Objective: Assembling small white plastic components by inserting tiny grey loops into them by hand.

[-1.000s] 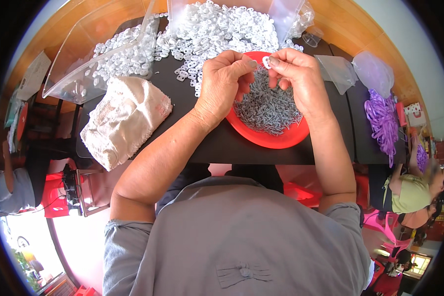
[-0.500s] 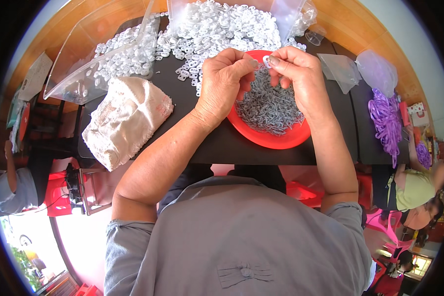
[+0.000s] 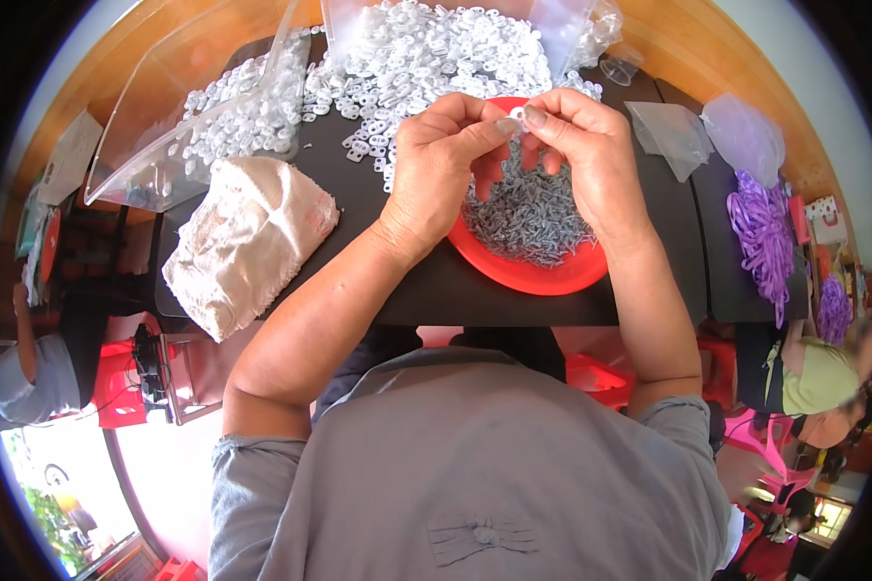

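Observation:
Above a red plastic basin [image 3: 545,283] of small grey screws [image 3: 528,230], my two hands meet fingertip to fingertip. A small white plastic piece with a hole [image 3: 516,113] is pinched between the thumb and fingers of my right hand [image 3: 596,155]. My left hand [image 3: 434,169] is closed in a pinch, its thumb tip touching or nearly touching that piece. Whatever its fingers hold, perhaps a screw, is too small and hidden to make out. Beyond the hands spreads a heap of similar white plastic pieces [image 3: 436,53] on the dark table [image 3: 358,218].
A clear plastic bin [image 3: 126,174] lies tipped at the left with more white pieces. Near it sits a cream cloth bundle [image 3: 247,242]. On the right are clear plastic bags [image 3: 743,136] and purple strips [image 3: 761,237]. Other people sit at both sides.
My hands have drawn slightly closer together. The left thumb tip now reaches the white piece, which has shifted a little to the left with my right hand.

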A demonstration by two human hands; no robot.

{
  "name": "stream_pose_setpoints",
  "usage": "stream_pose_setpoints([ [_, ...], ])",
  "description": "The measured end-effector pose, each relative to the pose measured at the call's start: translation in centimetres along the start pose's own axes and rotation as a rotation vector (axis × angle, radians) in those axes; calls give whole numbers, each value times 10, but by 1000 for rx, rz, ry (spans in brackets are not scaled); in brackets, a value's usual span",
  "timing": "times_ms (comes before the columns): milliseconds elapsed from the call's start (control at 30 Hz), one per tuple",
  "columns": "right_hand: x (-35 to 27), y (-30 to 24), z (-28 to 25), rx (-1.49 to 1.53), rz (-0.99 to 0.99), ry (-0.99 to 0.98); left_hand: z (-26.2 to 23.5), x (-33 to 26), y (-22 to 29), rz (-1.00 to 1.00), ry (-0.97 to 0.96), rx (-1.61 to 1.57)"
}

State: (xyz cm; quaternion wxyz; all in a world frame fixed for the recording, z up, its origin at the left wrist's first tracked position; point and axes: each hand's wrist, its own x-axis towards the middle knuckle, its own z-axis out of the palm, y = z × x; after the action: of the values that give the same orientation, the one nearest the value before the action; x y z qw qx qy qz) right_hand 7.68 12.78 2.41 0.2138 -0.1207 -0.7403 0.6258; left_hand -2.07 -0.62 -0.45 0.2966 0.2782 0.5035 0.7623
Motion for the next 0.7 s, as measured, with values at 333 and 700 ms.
stream_pose_setpoints([
  [333,-6,5,-7,101,7,-56,2,-1,4,78,-62,-53],
  [700,-10,4,-10,32,-63,-39,0,-4,0,265,-122,115],
])
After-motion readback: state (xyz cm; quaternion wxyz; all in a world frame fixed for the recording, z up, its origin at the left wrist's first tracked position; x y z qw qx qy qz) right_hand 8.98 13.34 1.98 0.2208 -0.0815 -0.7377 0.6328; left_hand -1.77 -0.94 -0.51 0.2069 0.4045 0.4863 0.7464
